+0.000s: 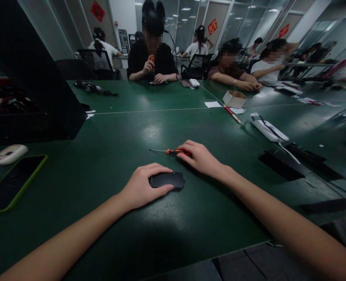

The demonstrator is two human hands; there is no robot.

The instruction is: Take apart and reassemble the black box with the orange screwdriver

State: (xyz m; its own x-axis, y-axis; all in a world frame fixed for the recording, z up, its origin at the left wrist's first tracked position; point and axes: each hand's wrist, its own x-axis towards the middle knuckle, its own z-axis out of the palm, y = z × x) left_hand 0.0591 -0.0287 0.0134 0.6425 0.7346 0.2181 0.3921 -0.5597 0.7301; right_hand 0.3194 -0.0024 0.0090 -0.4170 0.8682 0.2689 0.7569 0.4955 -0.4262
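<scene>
My left hand is closed around a flat black rectangular case that lies on the green table. Its thumb and fingers press on the two long sides, and a small tab shows at the case's right end. Just beyond, my right hand grips the orange and black handle of a screwdriver. The screwdriver lies low along the tabletop, its thin metal shaft pointing left. Its tip is apart from the case. The right fingers hide the rear of the handle.
To the left lie a phone with a green edge and a white rounded device, below a black frame. At right are a white power strip and black pieces. Farther back stands a small box. Across the table, a person holds a screwdriver.
</scene>
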